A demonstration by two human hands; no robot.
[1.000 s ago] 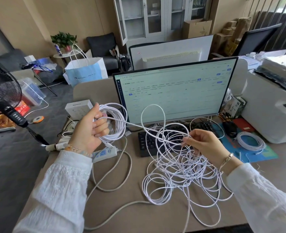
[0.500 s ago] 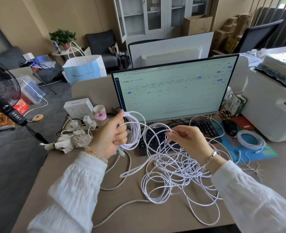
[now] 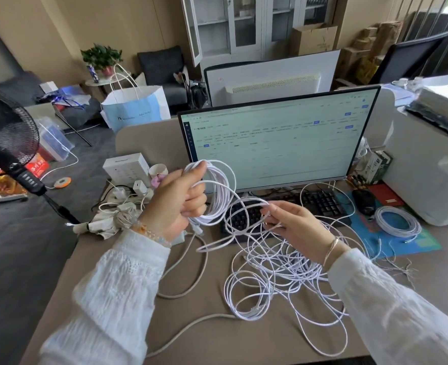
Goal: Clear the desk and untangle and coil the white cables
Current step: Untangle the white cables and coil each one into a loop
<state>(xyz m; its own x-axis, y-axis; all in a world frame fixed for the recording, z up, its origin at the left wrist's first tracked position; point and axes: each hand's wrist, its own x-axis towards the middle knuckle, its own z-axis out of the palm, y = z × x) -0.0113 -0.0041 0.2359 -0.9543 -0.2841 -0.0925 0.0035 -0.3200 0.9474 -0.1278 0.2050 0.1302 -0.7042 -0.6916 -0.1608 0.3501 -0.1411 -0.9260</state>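
Above the bench (image 3: 244,343), my left hand (image 3: 176,204) gripped the coil (image 3: 217,196); right hand (image 3: 294,227) fingers pinched a strand from the tangle (image 3: 278,275).

a monitor (image 3: 278,143) with a lit screen stands at the centre of the frame, with a black keyboard (image 3: 320,204) below its lower edge. a black mouse (image 3: 363,201) lies on a blue mat (image 3: 412,243) at centre right. a white printer (image 3: 428,175) occupies the right edge. a white box (image 3: 126,168) and a white charger plug (image 3: 139,187) sit left of the monitor. a black fan (image 3: 4,138) fills the left edge. a white-and-blue paper bag (image 3: 136,106) stands at upper centre left, with a potted plant (image 3: 101,57) above it. a glass-door cabinet (image 3: 244,25) and a cardboard box (image 3: 313,39) occupy the top centre.
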